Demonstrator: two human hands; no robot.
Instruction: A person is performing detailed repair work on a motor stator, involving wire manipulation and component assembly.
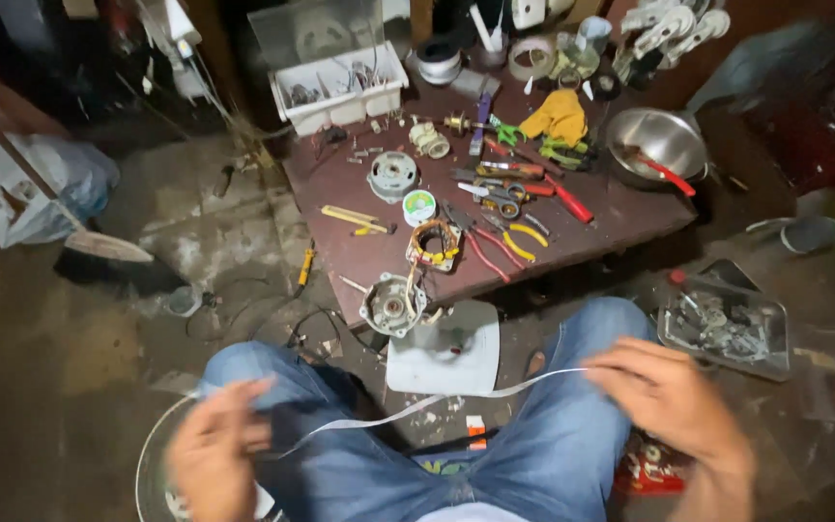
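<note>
across the lower middle of the frame a thin white strip (417,406) runs over my knees. i'd keep it taut and untwisted. my right hand (669,396) pinches its end with narrow fingers; my left hand (215,454) is blurred, fingers loosely curled, grip unclear.

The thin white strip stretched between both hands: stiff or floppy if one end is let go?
Probably floppy: the thin white strip sags between the left hand and right hand. Likely very light, being so narrow and flat.
</note>
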